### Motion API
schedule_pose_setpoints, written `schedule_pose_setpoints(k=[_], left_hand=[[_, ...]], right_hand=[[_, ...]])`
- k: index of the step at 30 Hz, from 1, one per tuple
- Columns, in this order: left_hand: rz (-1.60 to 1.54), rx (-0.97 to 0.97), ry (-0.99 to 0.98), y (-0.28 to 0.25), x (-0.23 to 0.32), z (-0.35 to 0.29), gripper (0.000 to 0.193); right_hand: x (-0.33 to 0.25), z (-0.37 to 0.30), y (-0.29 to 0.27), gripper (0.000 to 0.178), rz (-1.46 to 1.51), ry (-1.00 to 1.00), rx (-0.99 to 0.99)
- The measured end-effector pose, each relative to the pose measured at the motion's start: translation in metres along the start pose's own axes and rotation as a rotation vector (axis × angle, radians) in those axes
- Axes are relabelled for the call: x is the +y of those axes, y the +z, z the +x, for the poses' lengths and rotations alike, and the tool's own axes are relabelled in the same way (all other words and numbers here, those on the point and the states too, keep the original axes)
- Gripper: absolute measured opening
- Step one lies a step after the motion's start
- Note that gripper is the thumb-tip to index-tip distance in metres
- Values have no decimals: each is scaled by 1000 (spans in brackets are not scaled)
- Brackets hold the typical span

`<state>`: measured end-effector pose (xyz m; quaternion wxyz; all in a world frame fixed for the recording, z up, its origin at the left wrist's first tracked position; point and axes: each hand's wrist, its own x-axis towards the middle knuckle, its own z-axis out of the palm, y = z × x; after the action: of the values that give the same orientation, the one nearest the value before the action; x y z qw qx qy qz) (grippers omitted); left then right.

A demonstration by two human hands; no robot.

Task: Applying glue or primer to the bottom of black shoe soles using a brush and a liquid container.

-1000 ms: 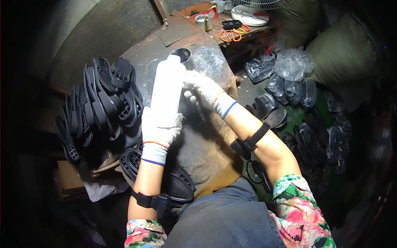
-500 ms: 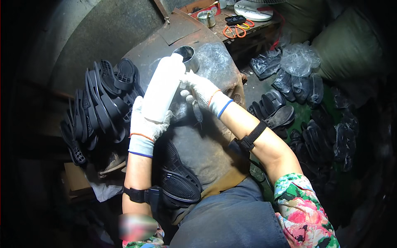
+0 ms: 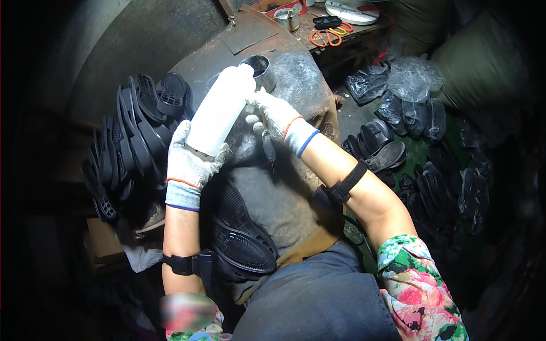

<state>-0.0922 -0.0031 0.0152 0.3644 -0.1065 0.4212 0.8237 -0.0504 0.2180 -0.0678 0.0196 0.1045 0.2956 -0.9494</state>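
Note:
A white plastic bottle (image 3: 219, 111) rests tilted in my left hand (image 3: 190, 162), gloved, with the fingers wrapped round its base. The bottle's neck points up and away and overlaps the rim of a metal cup (image 3: 265, 75) on the work surface. My right hand (image 3: 274, 115), also gloved, is beside the bottle's upper right side with its fingers curled. From under those fingers a slim grey brush-like tool (image 3: 268, 149) points down, thin bristles at its end. Whether the right fingertips touch the bottle I cannot tell.
Black shoe soles (image 3: 128, 136) stand stacked at the left; another pair of soles (image 3: 244, 238) lies by my lap. A side bench holds orange-handled scissors (image 3: 327, 37) and a small metal tin (image 3: 286, 19). Bagged dark bundles (image 3: 412, 116), loose soles (image 3: 372, 145) and a large sack (image 3: 480, 68) are at the right.
My left hand has moved left and slightly up, and the bottle tilts further to the right. The right hand has barely moved and keeps its grip.

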Motion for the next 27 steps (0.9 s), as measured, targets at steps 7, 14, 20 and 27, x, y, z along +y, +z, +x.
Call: schedule_pose_setpoints(k=[7, 14, 20, 27], left_hand=[[46, 96, 33, 3, 1, 3, 49], [55, 52, 48, 3, 4, 4, 51], [80, -14, 36, -2, 8, 6, 53], [134, 66, 85, 3, 7, 8, 55]], right_hand=[[1, 3, 0, 18, 28, -16, -8], [1, -1, 4, 19, -6, -31, 8], [1, -4, 5, 20, -28, -34, 24], [2, -2, 3, 21, -23, -26, 14]])
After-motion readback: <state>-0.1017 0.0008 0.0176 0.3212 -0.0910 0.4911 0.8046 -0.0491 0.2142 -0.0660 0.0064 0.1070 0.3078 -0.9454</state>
